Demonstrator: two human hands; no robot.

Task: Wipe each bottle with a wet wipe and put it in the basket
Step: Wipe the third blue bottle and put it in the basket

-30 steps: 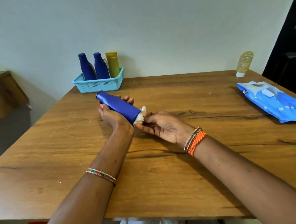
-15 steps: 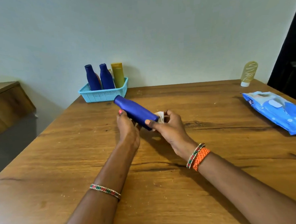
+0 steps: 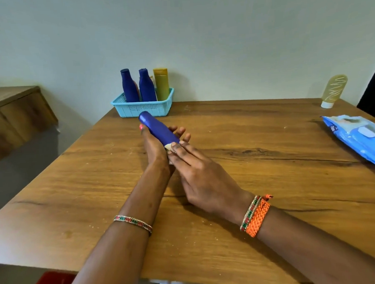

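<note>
Both hands (bottle (image 3: 157,129) included) moved farther out.

A basket (image 3: 144,108) sits at the upper centre of the surface (image 3: 248,160), three bottles standing in it. Below it, at frame centre, both hands meet around a bottle (image 3: 157,129). A wipes pack (image 3: 360,137) lies at right, a tube (image 3: 332,90) above it.

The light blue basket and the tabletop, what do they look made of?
The light blue perforated basket looks like moulded plastic: uniform colour, regular rows of small holes. The brown tabletop shows wood grain and dark knots, with a low sheen; solid wood or laminate, I cannot tell.
</note>
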